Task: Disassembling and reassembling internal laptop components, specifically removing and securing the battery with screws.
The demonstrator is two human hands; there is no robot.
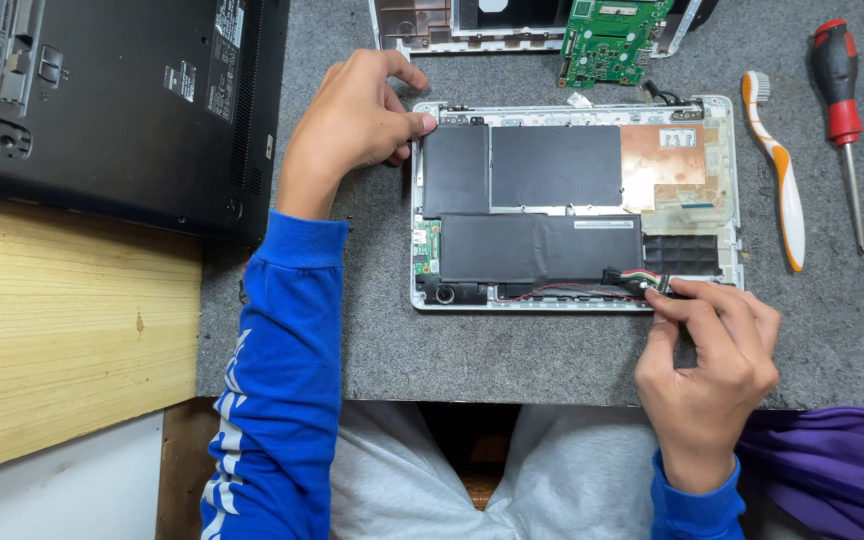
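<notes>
An opened small laptop base (728,170) lies on a grey mat, showing flat black battery cells (552,165) and a copper plate (664,155). My left hand (352,125) rests at the base's upper left corner, thumb pressed against its edge. My right hand (704,355) pinches a small cable connector with coloured wires (637,279) at the base's lower right edge.
A black laptop (122,100) lies upside down at the upper left. A green circuit board (607,40) and another shell sit at the top. A toothbrush (777,165) and screwdrivers (840,110) lie at the right. Purple cloth (832,460) lies lower right.
</notes>
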